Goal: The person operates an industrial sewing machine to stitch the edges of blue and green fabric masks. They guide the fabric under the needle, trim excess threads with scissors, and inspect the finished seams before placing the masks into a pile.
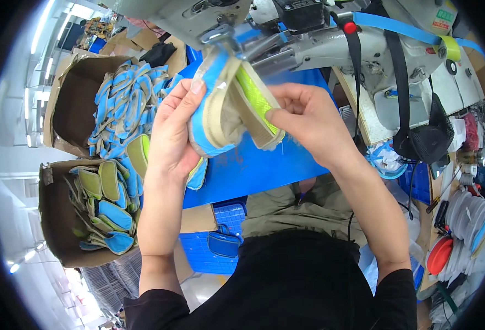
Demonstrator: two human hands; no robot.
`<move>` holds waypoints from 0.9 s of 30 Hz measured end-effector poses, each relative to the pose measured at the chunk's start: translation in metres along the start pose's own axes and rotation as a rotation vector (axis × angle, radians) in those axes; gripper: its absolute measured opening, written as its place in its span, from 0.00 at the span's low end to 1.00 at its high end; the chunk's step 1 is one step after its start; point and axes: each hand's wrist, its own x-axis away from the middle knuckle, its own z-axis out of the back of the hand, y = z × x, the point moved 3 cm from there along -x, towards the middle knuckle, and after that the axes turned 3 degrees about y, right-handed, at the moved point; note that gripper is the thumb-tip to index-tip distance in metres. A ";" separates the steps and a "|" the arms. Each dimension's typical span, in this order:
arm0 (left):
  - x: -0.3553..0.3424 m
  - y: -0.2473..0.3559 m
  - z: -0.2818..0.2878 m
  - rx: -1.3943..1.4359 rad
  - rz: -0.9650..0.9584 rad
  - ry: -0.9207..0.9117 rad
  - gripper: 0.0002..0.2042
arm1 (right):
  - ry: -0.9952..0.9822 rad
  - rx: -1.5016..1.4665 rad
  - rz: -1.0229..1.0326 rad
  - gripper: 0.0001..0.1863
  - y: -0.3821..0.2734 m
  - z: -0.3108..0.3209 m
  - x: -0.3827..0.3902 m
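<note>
Both hands hold a fabric piece (208, 118) with a blue band, a beige curled strip and a lime-green mesh panel in a tan border, raised at the sewing machine (308, 49). My left hand (172, 124) grips its blue left side, thumb on top. My right hand (307, 124) pinches the green panel's right edge between thumb and curled fingers. The piece's upper end meets a metal part of the machine, where I cannot make out whether it is under the needle. Beneath lies a blue work surface (253, 176).
At left stand a cardboard box (66, 104) with blue-and-beige strips (121, 99) spilling out, and another box (55, 220) of green and blue pieces. A black strap (402, 110) hangs from the machine at right, above stacked white discs (471, 220) and a blue basket.
</note>
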 end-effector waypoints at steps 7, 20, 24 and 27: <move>0.016 -0.024 -0.019 -0.060 0.127 -0.001 0.13 | 0.021 -0.058 -0.012 0.13 0.012 -0.001 0.022; 0.004 -0.043 -0.023 -0.048 0.241 0.046 0.12 | 0.092 0.039 0.141 0.09 0.021 -0.002 0.031; 0.002 -0.041 -0.026 -0.037 0.268 0.055 0.12 | 0.110 0.018 0.118 0.09 0.014 -0.005 0.034; 0.004 -0.040 -0.031 -0.040 0.251 0.084 0.12 | 0.110 -0.018 0.106 0.10 0.018 -0.005 0.036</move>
